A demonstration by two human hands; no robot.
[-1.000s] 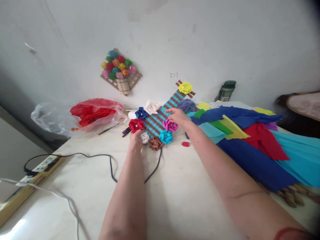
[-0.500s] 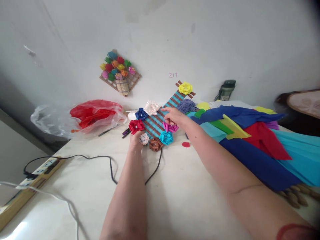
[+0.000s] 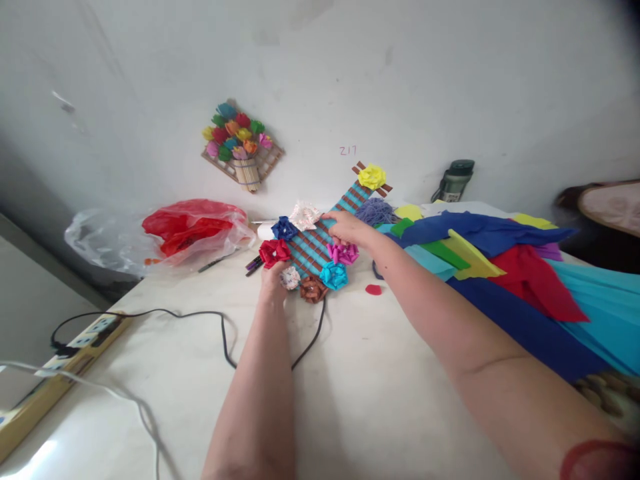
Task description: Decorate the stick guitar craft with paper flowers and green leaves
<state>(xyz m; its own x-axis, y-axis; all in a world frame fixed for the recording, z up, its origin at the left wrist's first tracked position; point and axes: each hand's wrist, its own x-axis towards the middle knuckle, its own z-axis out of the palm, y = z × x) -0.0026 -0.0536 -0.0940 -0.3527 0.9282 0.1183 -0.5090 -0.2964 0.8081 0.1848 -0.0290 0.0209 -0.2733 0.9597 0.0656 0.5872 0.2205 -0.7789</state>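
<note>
A woven panel (image 3: 320,241) of turquoise and brown strips leans against the white wall at the back of the table. Paper flowers ring it: red (image 3: 274,252), dark blue (image 3: 284,228), white (image 3: 304,215), pink (image 3: 342,253), turquoise (image 3: 333,274), brown (image 3: 313,289) and yellow (image 3: 371,177) at its top. My left hand (image 3: 273,279) grips the panel's lower left edge, between the red flower and a small white one (image 3: 290,277). My right hand (image 3: 349,229) rests on the panel's right edge just above the pink flower, fingers curled on the strips.
Coloured paper sheets (image 3: 500,267) pile up on the right. A red plastic bag (image 3: 193,225) and a clear bag (image 3: 100,239) lie at the left. A black cable (image 3: 220,330) crosses the table to a power strip (image 3: 95,327). A flower plaque (image 3: 241,143) hangs on the wall; a green bottle (image 3: 454,180) stands behind.
My right hand has slid slightly up along the panel's right edge. The left hand has kept its hold and the panel has barely shifted.
</note>
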